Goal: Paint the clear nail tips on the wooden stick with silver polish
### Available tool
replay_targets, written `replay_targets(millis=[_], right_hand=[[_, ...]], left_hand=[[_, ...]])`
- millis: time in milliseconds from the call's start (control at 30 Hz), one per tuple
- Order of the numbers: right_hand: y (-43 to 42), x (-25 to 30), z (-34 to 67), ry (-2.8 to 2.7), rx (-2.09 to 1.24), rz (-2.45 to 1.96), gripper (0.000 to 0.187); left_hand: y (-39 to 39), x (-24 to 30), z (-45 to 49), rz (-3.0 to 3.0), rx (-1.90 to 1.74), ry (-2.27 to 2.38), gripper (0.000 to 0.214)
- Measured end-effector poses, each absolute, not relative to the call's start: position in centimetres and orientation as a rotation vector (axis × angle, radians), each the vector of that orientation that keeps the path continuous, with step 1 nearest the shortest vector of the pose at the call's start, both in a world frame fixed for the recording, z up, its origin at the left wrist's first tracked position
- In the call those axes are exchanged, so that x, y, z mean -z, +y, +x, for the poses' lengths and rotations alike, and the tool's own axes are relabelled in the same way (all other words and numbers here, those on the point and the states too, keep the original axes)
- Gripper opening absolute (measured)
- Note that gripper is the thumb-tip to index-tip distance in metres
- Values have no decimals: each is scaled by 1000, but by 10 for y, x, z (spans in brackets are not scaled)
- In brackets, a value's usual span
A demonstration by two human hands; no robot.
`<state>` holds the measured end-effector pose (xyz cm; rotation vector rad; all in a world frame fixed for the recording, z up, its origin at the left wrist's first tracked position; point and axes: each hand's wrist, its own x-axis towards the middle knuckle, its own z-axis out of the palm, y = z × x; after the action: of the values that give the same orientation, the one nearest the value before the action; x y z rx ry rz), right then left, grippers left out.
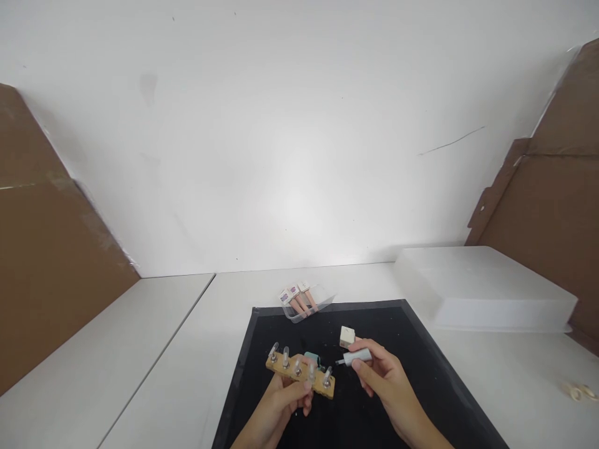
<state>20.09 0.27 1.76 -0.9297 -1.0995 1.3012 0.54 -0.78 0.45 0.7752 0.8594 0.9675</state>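
My left hand [285,399] is closed around a yellowish wooden strip [281,368], which is tilted down to the right. Several clear nail tips [286,357] stand on small metal mounts along the strip. In my right hand [381,371] is a silvery white nail polish brush cap [358,357], pinched between thumb and fingers. Its bristle end points left, a short distance from the strip's right end. A white block [347,337] shows just behind my right fingers; whether they touch it I cannot tell. Behind the strip is a small teal object [311,358], partly hidden.
A clear plastic tray [322,299] holds pink finger-shaped sticks [299,304] with white block ends. Beneath my hands lies a black mat [360,411]. A white translucent bin [491,287] stands at right, with beige rings [578,391] nearby. Cardboard panels [56,249] flank the white table.
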Motion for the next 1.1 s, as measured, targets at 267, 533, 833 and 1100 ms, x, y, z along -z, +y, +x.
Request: replay_targets(millis=[267, 533, 833, 1100], right_hand=[[-1, -18, 201, -1099, -1337, -874, 29], [0, -23, 201, -1185, -1323, -887, 26], [2, -12, 206, -1167, -1290, -928, 28], [-5, -24, 206, -1412, -1309, -795, 20]], left_hand=[[-10, -13, 7, 819, -952, 911, 39], [-13, -21, 11, 877, -943, 951, 33], [-15, -19, 10, 942, -897, 991, 36], [-12, -14, 11, 1079, -873, 1027, 38]])
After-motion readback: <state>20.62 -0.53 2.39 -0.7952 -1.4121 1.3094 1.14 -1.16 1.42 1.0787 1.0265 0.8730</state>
